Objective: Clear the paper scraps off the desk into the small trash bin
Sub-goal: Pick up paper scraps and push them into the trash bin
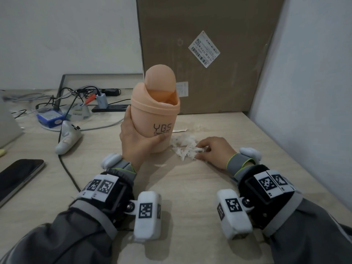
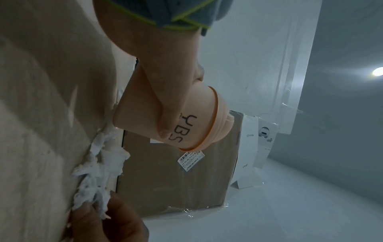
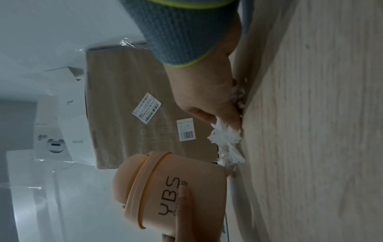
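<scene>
Both hands show overhead; wrist views lack the phone [image 1: 18, 178].

Grey jacket sleeves [image 1: 314, 235] on both arms, lighter grey at the cuffs. Black wrist straps [image 1: 114, 189] carry white blocks printed with black square-pattern markers. A white camera housing [image 1: 147, 216] hangs off each strap on a screwed bracket. Nearer the hands, grey knit wristbands [image 1: 238, 162] edged lime-green.
</scene>
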`<action>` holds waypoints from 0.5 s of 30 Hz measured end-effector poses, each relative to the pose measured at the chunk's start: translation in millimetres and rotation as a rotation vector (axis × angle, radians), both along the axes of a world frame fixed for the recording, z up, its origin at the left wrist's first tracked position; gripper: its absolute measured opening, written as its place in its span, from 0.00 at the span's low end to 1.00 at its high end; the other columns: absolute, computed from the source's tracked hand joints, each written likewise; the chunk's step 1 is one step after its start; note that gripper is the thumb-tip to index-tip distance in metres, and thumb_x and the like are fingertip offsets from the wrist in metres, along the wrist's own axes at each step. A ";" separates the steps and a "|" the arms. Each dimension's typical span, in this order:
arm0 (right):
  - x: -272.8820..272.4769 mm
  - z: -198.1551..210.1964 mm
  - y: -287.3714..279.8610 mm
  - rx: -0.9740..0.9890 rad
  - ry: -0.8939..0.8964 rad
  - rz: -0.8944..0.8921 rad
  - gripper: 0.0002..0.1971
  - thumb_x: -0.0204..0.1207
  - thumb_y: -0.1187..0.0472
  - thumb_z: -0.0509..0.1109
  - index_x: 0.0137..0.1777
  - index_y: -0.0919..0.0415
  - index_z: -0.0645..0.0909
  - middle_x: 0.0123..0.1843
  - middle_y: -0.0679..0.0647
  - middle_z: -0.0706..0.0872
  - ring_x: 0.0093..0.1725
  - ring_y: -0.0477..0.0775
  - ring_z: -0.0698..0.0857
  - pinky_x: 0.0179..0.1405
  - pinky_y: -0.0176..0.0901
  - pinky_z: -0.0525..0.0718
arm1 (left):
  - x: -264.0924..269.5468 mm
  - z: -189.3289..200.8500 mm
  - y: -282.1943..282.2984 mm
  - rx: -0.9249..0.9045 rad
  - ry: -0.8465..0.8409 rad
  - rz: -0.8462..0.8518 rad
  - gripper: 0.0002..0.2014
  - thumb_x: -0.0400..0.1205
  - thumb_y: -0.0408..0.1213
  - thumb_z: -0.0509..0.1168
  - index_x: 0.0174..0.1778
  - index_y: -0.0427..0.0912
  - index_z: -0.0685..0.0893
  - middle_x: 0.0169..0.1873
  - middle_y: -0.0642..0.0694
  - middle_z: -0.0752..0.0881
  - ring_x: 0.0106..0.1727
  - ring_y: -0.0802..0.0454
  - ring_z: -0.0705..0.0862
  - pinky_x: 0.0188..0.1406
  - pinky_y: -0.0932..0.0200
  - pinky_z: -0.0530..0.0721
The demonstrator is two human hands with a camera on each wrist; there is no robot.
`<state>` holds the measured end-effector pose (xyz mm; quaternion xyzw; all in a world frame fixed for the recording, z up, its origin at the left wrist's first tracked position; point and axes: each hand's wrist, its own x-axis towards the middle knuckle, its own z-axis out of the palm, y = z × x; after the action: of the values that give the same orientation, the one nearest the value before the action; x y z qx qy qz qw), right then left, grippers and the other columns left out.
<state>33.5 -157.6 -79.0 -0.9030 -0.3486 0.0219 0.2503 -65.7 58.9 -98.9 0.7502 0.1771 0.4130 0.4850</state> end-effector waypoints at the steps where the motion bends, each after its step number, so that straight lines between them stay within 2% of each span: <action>1: 0.5 -0.1 0.0 0.014 -0.007 -0.019 0.19 0.72 0.58 0.76 0.61 0.63 0.84 0.62 0.58 0.85 0.59 0.55 0.83 0.48 0.29 0.69 | 0.0 0.0 -0.3 0.003 0.004 -0.001 0.65 0.51 0.63 0.85 0.86 0.63 0.59 0.77 0.52 0.75 0.78 0.44 0.76 0.75 0.32 0.79; 5: -0.9 7.8 -1.9 0.126 -0.085 -0.061 0.12 0.72 0.62 0.74 0.55 0.63 0.88 0.54 0.58 0.90 0.56 0.56 0.85 0.48 0.34 0.73 | -1.4 1.4 -2.5 0.023 0.005 0.002 0.66 0.51 0.64 0.84 0.86 0.62 0.60 0.77 0.51 0.75 0.78 0.44 0.76 0.75 0.32 0.79; 7: -1.1 11.8 -3.3 0.216 -0.139 -0.080 0.13 0.73 0.62 0.73 0.57 0.62 0.87 0.51 0.59 0.90 0.53 0.56 0.86 0.47 0.34 0.72 | -2.4 2.8 -4.0 0.053 0.000 0.006 0.66 0.51 0.64 0.84 0.86 0.61 0.61 0.77 0.51 0.76 0.78 0.44 0.76 0.75 0.32 0.79; 9: -1.2 12.7 -4.3 0.303 -0.111 -0.136 0.14 0.72 0.63 0.74 0.58 0.61 0.84 0.42 0.60 0.89 0.46 0.56 0.86 0.43 0.36 0.74 | -3.6 4.2 -5.7 0.084 0.007 0.009 0.66 0.51 0.65 0.84 0.87 0.59 0.61 0.77 0.50 0.76 0.78 0.44 0.76 0.75 0.32 0.79; 10: -0.8 12.1 -4.9 0.345 -0.095 -0.159 0.12 0.71 0.63 0.75 0.55 0.61 0.83 0.38 0.59 0.87 0.42 0.57 0.86 0.40 0.39 0.75 | -4.4 5.1 -7.1 0.097 0.013 0.009 0.67 0.51 0.65 0.83 0.88 0.59 0.60 0.78 0.50 0.76 0.79 0.43 0.75 0.76 0.32 0.78; 12: 2.1 11.7 -5.3 0.412 -0.131 -0.182 0.07 0.69 0.64 0.77 0.46 0.62 0.84 0.36 0.58 0.87 0.41 0.57 0.86 0.39 0.41 0.78 | -6.4 7.1 -9.8 0.121 0.029 0.010 0.68 0.51 0.66 0.81 0.89 0.57 0.60 0.79 0.49 0.74 0.80 0.43 0.73 0.78 0.32 0.76; 13: 3.5 12.0 -6.2 0.445 -0.167 -0.187 0.06 0.68 0.64 0.77 0.43 0.63 0.85 0.37 0.59 0.88 0.41 0.56 0.86 0.39 0.40 0.78 | -7.4 8.3 -11.7 0.137 0.037 0.009 0.68 0.51 0.66 0.80 0.89 0.56 0.60 0.80 0.48 0.74 0.81 0.43 0.73 0.78 0.31 0.75; 15: 4.6 14.4 -7.7 0.523 -0.221 -0.189 0.04 0.67 0.65 0.78 0.41 0.65 0.88 0.39 0.59 0.90 0.39 0.51 0.84 0.38 0.32 0.73 | -8.2 10.1 -13.5 0.171 0.046 0.008 0.68 0.51 0.67 0.80 0.89 0.54 0.60 0.80 0.47 0.74 0.81 0.44 0.73 0.79 0.32 0.74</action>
<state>38.1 -165.3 -64.5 -0.8334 -0.2818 -0.1906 0.4357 -73.8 45.5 -88.8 0.7976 0.1554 0.4111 0.4131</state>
